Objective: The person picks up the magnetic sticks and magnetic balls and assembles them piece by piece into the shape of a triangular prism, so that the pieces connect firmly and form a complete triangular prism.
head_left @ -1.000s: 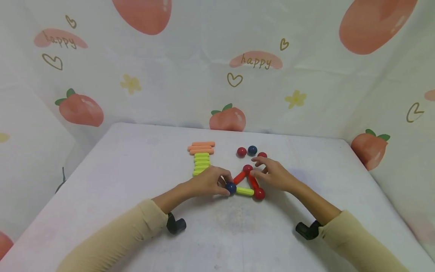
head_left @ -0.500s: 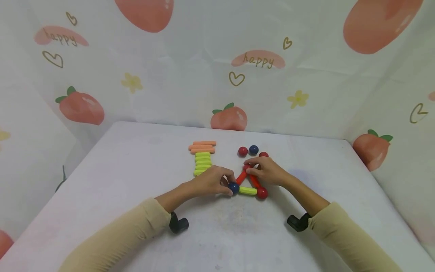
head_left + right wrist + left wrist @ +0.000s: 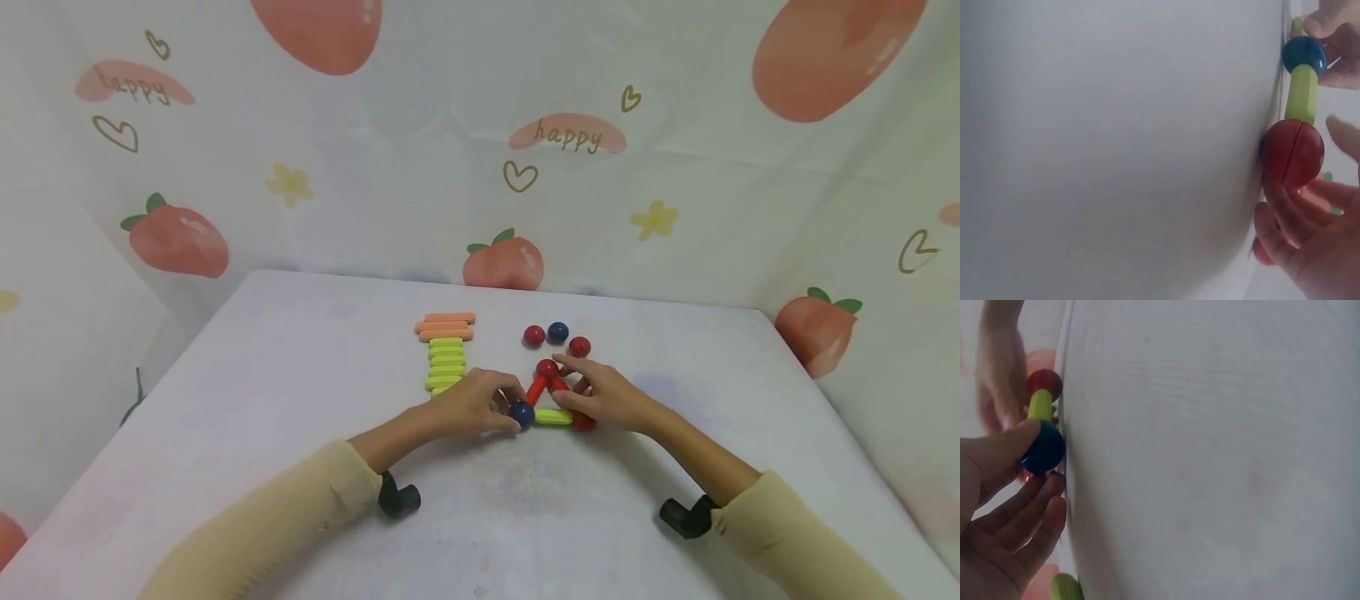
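A triangle of balls and rods lies on the table in the head view. My left hand (image 3: 478, 405) pinches its blue ball (image 3: 522, 414) between thumb and fingers. From that ball a yellow-green rod (image 3: 553, 417) runs to a red ball (image 3: 583, 423), partly covered by my right hand. Two red rods (image 3: 537, 389) meet at another red ball (image 3: 547, 367) at the far corner. My right hand (image 3: 609, 398) hovers at the triangle's right side with thumb and fingers spread. In the right wrist view, its thumb stands apart from the near red ball (image 3: 1293, 154).
Behind the triangle lie a loose red ball (image 3: 534, 336), a blue ball (image 3: 557, 332) and another red ball (image 3: 579, 347). To the left are several yellow-green rods (image 3: 447, 361) in a column, with orange rods (image 3: 446, 326) beyond. A printed cloth hangs behind the table.
My right hand took hold of the far red ball half a second ago, then let go and drew back to the right. The blue ball in my left hand has shifted slightly right.
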Demonstrator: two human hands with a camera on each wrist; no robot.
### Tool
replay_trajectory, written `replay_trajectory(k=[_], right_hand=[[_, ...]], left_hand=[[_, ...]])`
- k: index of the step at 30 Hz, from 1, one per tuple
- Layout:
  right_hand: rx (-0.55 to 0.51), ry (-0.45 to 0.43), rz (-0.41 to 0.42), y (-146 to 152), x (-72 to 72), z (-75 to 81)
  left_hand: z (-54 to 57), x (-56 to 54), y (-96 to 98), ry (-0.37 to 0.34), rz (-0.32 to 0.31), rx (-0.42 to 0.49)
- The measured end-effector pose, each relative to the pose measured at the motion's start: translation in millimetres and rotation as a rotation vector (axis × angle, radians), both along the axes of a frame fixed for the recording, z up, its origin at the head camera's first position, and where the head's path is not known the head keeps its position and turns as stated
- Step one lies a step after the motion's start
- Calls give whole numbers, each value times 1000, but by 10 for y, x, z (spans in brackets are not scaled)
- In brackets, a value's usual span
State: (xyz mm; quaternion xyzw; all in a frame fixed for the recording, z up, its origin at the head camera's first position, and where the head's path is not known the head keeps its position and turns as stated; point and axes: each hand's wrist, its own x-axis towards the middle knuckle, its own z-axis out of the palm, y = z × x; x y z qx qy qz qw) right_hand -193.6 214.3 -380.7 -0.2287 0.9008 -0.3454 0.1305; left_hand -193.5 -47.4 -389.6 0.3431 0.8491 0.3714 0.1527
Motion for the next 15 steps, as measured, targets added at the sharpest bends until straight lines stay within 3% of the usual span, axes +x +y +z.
replay_trajectory(k=[7, 15], right_hand=[[-3, 19, 37, 221, 213, -51], [-17, 72, 84, 304, 260, -85]], left_hand=[[43, -42, -328, 35, 83, 103], [58, -83, -803, 108, 204, 128]])
